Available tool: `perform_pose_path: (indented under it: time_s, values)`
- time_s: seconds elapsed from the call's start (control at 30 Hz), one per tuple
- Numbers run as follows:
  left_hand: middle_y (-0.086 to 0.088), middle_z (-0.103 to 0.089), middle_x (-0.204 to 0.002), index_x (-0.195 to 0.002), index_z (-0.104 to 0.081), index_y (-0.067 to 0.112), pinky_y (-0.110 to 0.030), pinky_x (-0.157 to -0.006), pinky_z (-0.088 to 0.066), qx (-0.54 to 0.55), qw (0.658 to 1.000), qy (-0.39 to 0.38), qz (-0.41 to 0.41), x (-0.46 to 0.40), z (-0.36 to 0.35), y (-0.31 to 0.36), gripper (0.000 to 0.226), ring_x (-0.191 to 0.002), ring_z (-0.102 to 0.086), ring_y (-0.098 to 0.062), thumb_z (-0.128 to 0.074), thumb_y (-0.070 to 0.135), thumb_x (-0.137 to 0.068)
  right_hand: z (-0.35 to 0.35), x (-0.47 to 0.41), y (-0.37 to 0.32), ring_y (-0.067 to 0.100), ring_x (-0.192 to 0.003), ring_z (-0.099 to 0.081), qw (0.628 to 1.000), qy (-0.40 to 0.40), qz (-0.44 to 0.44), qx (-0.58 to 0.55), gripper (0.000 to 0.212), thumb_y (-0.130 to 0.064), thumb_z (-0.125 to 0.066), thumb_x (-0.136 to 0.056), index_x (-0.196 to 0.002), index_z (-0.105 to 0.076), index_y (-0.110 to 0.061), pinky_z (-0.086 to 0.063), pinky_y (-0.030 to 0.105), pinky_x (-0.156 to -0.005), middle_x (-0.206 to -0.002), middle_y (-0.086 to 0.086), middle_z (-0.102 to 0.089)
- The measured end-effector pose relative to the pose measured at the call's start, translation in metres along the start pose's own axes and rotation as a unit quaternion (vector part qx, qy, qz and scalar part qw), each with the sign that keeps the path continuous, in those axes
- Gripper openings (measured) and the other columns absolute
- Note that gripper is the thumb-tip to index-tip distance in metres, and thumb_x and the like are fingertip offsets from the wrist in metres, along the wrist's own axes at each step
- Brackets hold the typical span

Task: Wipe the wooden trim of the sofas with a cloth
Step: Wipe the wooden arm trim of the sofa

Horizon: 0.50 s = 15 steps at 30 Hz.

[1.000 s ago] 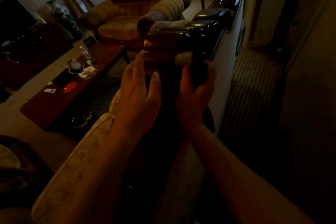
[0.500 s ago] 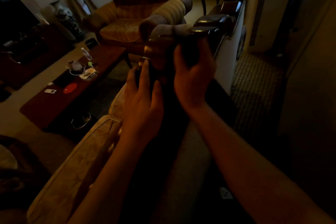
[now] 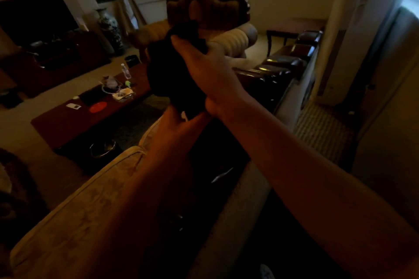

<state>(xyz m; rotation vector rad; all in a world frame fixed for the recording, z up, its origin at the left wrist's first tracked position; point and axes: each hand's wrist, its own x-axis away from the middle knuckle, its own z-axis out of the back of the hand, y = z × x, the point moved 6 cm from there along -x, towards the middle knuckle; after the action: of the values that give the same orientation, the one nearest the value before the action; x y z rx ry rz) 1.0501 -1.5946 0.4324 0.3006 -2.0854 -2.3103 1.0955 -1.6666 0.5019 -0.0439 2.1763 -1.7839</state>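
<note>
My right hand (image 3: pixel 204 68) is raised in front of me and grips a dark cloth (image 3: pixel 172 68), which hangs bunched below its fingers. My left hand (image 3: pixel 179 120) reaches up under the cloth's lower end; the cloth hides its fingers, so I cannot tell its hold. The cloth is in the air, clear of the wood. The sofa's dark glossy wooden trim (image 3: pixel 274 68) runs along the top of the sofa back, to the right of my hands. An armchair with a carved wooden crest (image 3: pixel 208 0) stands beyond.
A long wooden coffee table (image 3: pixel 68 124) with a bottle, a red disc and small items stands at the left. The sofa's pale cushion (image 3: pixel 90 199) lies below my arms. A large vase (image 3: pixel 108 27) and a dark screen are at the far left. Striped carpet (image 3: pixel 322 133) lies behind the sofa.
Both hands have lifted the cloth off the trim and up into the air. The view has tilted up, showing the windows and armchair.
</note>
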Motion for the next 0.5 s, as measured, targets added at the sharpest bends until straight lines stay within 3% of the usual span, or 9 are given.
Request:
perform_pose_path:
  time_s: [0.1,0.17,0.23,0.3,0.37,0.4,0.47,0.5]
  values:
    - [-0.006,-0.065,-0.095,-0.115,-0.056,0.007,-0.018,-0.063,-0.053,0.009,0.998,0.06,0.024,0.013,0.064,0.001,0.026,-0.077,-0.066,-0.012,-0.055,0.009,-0.089,-0.03,-0.002,0.001,0.016,-0.069,-0.065,0.999,-0.026,0.004,0.043,0.018,-0.018,-0.054,-0.094,-0.08,-0.062,-0.009,-0.054,0.026,-0.066,-0.077,0.008,-0.066]
    - [-0.008,-0.062,-0.093,-0.118,-0.053,0.008,-0.026,-0.062,-0.051,-0.024,0.991,0.126,0.039,0.024,0.111,-0.003,0.03,-0.072,-0.062,-0.016,-0.055,0.002,-0.089,-0.041,-0.007,0.005,0.02,-0.083,-0.064,0.98,-0.027,0.076,0.179,0.021,-0.018,-0.055,-0.093,-0.099,-0.062,0.001,-0.052,0.034,-0.075,-0.096,0.017,-0.067]
    - [-0.004,-0.06,-0.1,-0.13,-0.046,0.016,-0.03,-0.063,-0.051,-0.074,0.984,0.155,0.055,0.038,0.143,-0.009,0.046,-0.074,-0.062,-0.017,-0.054,-0.003,-0.089,-0.053,-0.004,0.02,0.018,-0.091,-0.06,0.938,-0.038,0.138,0.315,0.026,-0.018,-0.057,-0.09,-0.107,-0.059,0.001,-0.049,0.034,-0.075,-0.102,0.014,-0.065]
    - [0.001,-0.059,-0.108,-0.135,-0.044,0.025,-0.02,-0.063,-0.053,-0.125,0.984,0.104,0.068,0.055,0.15,-0.02,0.054,-0.073,-0.062,-0.006,-0.051,-0.005,-0.09,-0.066,0.009,0.042,0.022,-0.097,-0.057,0.9,-0.082,0.18,0.389,0.027,-0.015,-0.057,-0.086,-0.11,-0.058,-0.003,-0.042,0.028,-0.072,-0.105,0.012,-0.062]
    - [0.002,-0.059,-0.114,-0.133,-0.039,0.033,-0.011,-0.065,-0.05,-0.194,0.978,0.022,0.08,0.075,0.13,-0.036,0.055,-0.077,-0.059,0.003,-0.05,-0.001,-0.091,-0.081,0.024,0.07,0.024,-0.115,-0.049,0.863,-0.134,0.185,0.45,0.04,-0.018,-0.058,-0.085,-0.123,-0.053,-0.008,-0.042,0.03,-0.087,-0.121,0.011,-0.053]
    - [0.003,-0.058,-0.119,-0.13,-0.04,0.034,-0.012,-0.075,-0.049,-0.24,0.968,-0.018,0.07,0.084,0.12,-0.047,0.05,-0.088,-0.059,0.002,-0.052,0.008,-0.089,-0.087,0.032,0.083,0.024,-0.122,-0.044,0.848,-0.155,0.172,0.476,0.047,-0.023,-0.059,-0.085,-0.13,-0.048,-0.01,-0.04,0.033,-0.096,-0.13,0.011,-0.048]
    - [0.006,-0.054,-0.125,-0.124,-0.045,0.035,-0.013,-0.091,-0.042,-0.262,0.963,-0.022,0.059,0.097,0.113,-0.062,0.048,-0.107,-0.054,-0.002,-0.055,0.025,-0.078,-0.101,0.05,0.106,0.026,-0.128,-0.038,0.822,-0.208,0.135,0.513,0.056,-0.034,-0.057,-0.088,-0.137,-0.039,-0.013,-0.037,0.039,-0.104,-0.137,0.013,-0.041]
    - [0.004,-0.053,-0.124,-0.124,-0.047,0.031,-0.01,-0.088,-0.041,-0.223,0.972,0.009,0.076,0.102,0.12,-0.066,0.047,-0.108,-0.054,-0.005,-0.06,0.022,-0.079,-0.11,0.057,0.116,0.027,-0.126,-0.041,0.791,-0.257,0.125,0.541,0.054,-0.038,-0.053,-0.091,-0.138,-0.038,-0.015,-0.038,0.041,-0.102,-0.135,0.013,-0.044]
